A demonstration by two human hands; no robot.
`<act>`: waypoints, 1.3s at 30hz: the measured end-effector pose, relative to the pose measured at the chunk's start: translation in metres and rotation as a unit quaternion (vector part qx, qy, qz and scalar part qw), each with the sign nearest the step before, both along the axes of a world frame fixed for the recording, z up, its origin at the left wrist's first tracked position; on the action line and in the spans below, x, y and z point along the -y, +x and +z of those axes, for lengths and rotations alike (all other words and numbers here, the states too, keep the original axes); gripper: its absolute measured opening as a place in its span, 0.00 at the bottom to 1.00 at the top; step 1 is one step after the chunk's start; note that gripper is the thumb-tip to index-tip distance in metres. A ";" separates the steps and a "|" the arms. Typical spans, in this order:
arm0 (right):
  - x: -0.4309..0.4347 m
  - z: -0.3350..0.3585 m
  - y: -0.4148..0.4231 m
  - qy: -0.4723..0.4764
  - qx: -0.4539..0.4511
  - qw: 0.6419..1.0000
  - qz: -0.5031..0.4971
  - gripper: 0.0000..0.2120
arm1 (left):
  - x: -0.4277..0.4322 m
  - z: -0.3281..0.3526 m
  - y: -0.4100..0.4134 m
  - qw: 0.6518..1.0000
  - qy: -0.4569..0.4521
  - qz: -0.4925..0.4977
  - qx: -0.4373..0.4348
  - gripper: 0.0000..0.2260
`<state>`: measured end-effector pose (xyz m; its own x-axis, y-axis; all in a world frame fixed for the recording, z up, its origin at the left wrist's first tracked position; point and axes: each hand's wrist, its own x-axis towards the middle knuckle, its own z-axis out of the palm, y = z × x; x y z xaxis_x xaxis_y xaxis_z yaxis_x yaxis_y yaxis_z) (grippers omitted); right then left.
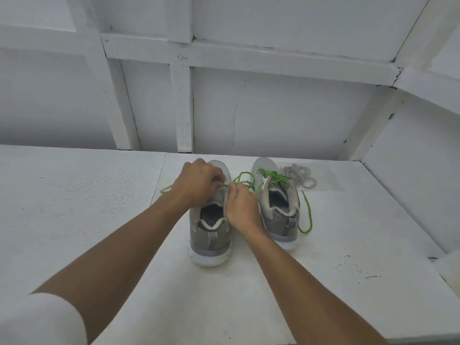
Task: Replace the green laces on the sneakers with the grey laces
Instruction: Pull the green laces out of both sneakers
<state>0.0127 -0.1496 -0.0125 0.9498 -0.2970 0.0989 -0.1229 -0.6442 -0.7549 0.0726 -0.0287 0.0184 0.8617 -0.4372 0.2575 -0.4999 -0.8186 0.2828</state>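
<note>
On the white counter (99, 220) my left hand (199, 181) and right hand (240, 207) pinch the green lace (242, 178) over the left sneaker (211, 235); unlacing has begun; next, pull it free; grey laces (298, 174) wait beyond the right sneaker (281, 212).

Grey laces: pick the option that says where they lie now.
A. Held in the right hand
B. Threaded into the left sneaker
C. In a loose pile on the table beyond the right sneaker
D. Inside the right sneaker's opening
C: the grey laces lie bunched on the table just past the right sneaker, untouched by either hand.
</note>
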 end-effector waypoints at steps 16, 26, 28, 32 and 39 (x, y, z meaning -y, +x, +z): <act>0.001 -0.003 0.001 -0.007 -0.012 1.000 0.013 0.19 | -0.078 0.029 0.010 0.986 -0.122 0.100 0.061 0.06; 0.002 -0.004 0.004 -0.001 -0.019 1.000 0.013 0.20 | -0.118 0.043 0.010 0.971 -0.123 0.181 0.093 0.08; 0.001 -0.004 0.004 0.000 -0.017 1.000 0.017 0.19 | -0.117 0.039 0.004 0.972 -0.121 0.180 0.093 0.08; 0.003 -0.005 0.004 -0.001 -0.009 1.000 0.022 0.19 | -0.105 0.021 -0.012 0.976 -0.113 0.172 0.063 0.07; 0.004 -0.003 0.005 -0.011 -0.012 0.999 0.027 0.19 | -0.078 -0.027 -0.038 0.954 0.168 0.149 -0.197 0.08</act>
<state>0.0175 -0.1537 -0.0154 0.9666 -0.2428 0.0817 -0.1054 -0.6675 -0.7371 0.0349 0.0492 -0.0081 0.9617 -0.1581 -0.2240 -0.1394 -0.9855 0.0970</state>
